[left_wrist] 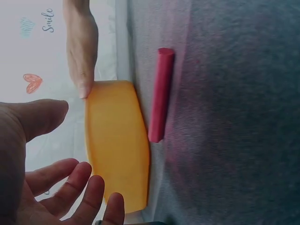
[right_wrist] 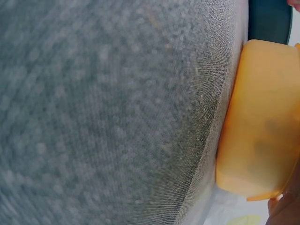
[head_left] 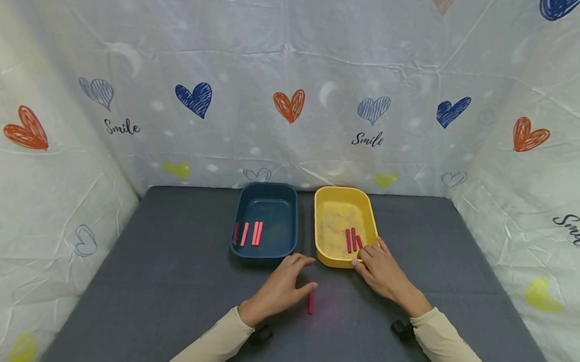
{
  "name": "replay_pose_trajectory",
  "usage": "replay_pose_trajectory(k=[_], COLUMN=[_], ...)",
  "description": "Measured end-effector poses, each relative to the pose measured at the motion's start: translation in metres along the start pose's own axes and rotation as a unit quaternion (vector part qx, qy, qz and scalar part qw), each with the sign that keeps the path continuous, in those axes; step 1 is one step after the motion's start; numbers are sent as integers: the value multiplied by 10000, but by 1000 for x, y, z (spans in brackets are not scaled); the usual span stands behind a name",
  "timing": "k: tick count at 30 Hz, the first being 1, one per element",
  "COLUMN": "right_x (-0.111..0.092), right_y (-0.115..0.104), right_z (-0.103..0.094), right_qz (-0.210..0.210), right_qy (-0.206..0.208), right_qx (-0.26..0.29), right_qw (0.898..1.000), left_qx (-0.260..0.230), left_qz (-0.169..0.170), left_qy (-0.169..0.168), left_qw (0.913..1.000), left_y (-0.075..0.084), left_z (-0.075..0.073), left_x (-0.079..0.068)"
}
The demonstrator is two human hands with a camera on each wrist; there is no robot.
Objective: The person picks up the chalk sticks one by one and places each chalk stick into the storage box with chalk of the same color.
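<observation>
In the head view my left hand (head_left: 284,284) hovers over the dark cloth with fingers spread and nothing held. Its thumb overlaps the top end of a lone red stick (head_left: 310,302); in the left wrist view this stick (left_wrist: 161,96), with a faceted end, lies apart from the fingers. My right hand (head_left: 382,270) reaches over the near right corner of the yellow tray (head_left: 323,226). Its fingertips are at a tilted red stick (head_left: 359,241), whose lower end they hide; I cannot tell whether they pinch it. Two more red sticks (head_left: 351,240) lie beside it.
Left of the yellow tray stands a dark blue tray (head_left: 240,200) with three pink sticks (head_left: 255,234) inside. A light curtain (head_left: 246,69) printed with hearts closes off the table's back and sides. Dark cloth (head_left: 176,284) covers the table.
</observation>
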State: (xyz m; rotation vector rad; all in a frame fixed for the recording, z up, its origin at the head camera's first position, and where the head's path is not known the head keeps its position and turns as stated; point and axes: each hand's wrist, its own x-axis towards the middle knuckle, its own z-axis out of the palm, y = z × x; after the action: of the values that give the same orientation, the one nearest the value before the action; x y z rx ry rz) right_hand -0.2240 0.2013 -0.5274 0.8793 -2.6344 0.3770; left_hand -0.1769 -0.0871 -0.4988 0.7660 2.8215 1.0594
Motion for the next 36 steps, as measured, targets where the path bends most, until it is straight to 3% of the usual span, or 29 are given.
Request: replay_pose_trajectory(k=[9,20,27,36], right_x=[-1,0,0,0], right_y=[0,0,0,-1], right_z=[0,-1,-2,-2], right_qz=[29,100,117,96], right_qy=[-59,-163,-192,-151], right_qx=[35,49,77,87], right_qw=[10000,9998,9997,9998], left_qx=[258,629,787,865], left_qz=[-122,47,-86,-146], left_qy=[-311,-584,-920,-937], left_qw=[9991,9963,9926,9917], left_y=[-7,-5,-9,-12], left_z=[6,11,16,20], left_x=[-7,-17,-19,-20])
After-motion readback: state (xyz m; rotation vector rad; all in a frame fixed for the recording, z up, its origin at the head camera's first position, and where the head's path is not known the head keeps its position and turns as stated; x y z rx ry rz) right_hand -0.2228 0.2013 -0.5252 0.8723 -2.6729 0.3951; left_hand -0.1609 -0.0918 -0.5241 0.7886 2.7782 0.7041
